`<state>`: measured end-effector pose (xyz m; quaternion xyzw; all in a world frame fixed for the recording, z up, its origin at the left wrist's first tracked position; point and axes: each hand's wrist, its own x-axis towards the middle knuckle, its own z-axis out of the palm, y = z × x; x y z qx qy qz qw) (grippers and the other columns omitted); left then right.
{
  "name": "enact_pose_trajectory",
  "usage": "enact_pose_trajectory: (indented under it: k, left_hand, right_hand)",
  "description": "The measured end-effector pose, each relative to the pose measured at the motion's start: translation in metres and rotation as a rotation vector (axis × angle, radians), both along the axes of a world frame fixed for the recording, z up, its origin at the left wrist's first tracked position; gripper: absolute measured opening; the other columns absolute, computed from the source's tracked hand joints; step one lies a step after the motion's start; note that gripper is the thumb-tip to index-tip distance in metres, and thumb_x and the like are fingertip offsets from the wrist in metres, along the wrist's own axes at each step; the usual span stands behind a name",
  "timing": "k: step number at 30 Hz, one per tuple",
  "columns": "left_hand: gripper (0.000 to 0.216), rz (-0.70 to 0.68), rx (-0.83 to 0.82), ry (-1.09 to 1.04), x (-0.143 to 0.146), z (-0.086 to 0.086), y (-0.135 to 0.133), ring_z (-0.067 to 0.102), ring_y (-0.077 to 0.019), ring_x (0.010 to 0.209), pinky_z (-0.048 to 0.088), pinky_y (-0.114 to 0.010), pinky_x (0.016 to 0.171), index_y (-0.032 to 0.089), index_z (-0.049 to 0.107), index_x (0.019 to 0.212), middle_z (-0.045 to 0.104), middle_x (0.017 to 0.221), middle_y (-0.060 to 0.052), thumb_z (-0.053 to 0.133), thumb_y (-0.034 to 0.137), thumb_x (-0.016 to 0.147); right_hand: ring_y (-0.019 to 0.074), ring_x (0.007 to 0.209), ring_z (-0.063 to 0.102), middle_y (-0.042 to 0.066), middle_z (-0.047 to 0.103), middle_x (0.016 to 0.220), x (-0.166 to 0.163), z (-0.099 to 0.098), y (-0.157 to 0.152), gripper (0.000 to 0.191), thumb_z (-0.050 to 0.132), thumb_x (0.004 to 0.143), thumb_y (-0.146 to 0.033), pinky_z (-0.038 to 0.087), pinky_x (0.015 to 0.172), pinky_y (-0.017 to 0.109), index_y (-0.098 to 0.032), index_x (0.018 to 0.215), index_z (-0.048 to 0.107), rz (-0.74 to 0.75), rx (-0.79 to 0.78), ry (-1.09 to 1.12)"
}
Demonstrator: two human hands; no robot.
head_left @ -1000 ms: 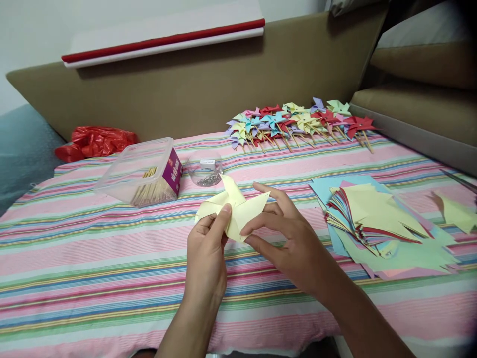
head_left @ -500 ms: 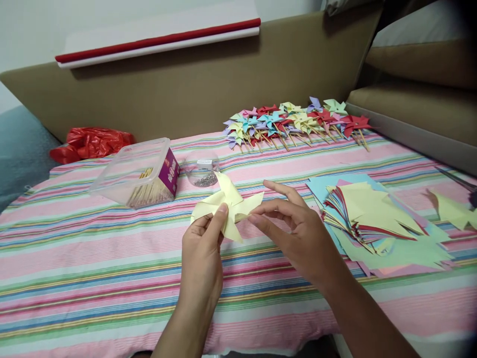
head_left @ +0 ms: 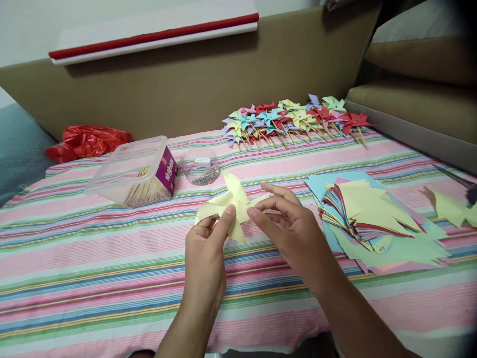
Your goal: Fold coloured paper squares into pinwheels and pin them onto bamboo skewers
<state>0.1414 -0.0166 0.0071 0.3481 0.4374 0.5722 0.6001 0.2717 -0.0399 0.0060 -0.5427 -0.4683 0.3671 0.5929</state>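
Note:
My left hand [head_left: 206, 258] pinches a pale yellow paper pinwheel piece [head_left: 231, 198] between thumb and fingers, holding it just above the striped cloth. My right hand [head_left: 294, 236] is closed on the piece's right-hand flap, with thumb and forefinger folding it toward the centre. A clear plastic tub of wooden sticks [head_left: 136, 171] lies on its side to the left. A small clear container of metal pins [head_left: 203, 171] sits just behind the piece.
A stack of cut coloured paper squares [head_left: 368, 214] lies to the right. Several finished pinwheels [head_left: 294, 119] lie in a row at the back. A red plastic bag [head_left: 87, 141] sits far left. Scissors [head_left: 460, 181] and a yellow scrap [head_left: 450, 209] lie at the right edge.
My right fingers have drawn the right flap of the yellow piece inward toward its centre. The left hand keeps its grip.

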Motion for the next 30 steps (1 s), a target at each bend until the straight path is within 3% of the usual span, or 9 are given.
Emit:
enact_pose_trajectory:
  k: [6,19,25,30]
  left_hand:
    - [0.023,0.011,0.005,0.022,0.003,-0.001,-0.001,0.060,-0.0121,0.063,0.049,-0.022,0.064,0.017,0.070,0.062,0.056,0.055,0.004,0.088,0.030,0.070]
    - [0.012,-0.017,0.058,0.028,0.004,0.001,-0.004,0.063,-0.0116,0.074,0.049,-0.019,0.068,0.017,0.078,0.082,0.073,0.081,-0.001,0.083,0.026,0.076]
    - [0.015,-0.009,0.065,0.028,0.003,-0.001,-0.002,0.066,-0.0151,0.083,0.051,-0.021,0.073,0.017,0.079,0.082,0.074,0.084,-0.003,0.085,0.027,0.074]
    - [0.019,-0.010,0.046,0.047,0.002,-0.003,-0.003,0.062,-0.0127,0.078,0.050,-0.021,0.072,0.016,0.079,0.085,0.072,0.081,-0.001,0.086,0.030,0.073]
  right_hand:
    - [0.0308,0.133,0.053,0.010,0.055,0.138,-0.007,-0.001,0.002,0.016,0.074,0.082,-0.037,0.060,0.091,0.041,-0.023,0.078,0.072,-0.059,0.010,-0.014]
    - [0.0271,0.124,0.060,0.010,0.055,0.134,-0.014,0.002,0.000,0.013,0.073,0.084,-0.034,0.058,0.095,0.040,-0.021,0.081,0.072,-0.060,0.054,-0.014]
    - [0.0268,0.131,0.054,0.010,0.058,0.127,-0.012,0.001,-0.001,0.009,0.073,0.084,-0.030,0.058,0.096,0.039,-0.022,0.080,0.073,-0.058,0.076,-0.048]
    - [0.0286,0.129,0.055,0.009,0.057,0.127,-0.013,-0.002,0.000,0.012,0.073,0.083,-0.033,0.059,0.094,0.039,-0.022,0.080,0.072,-0.045,0.073,-0.004]
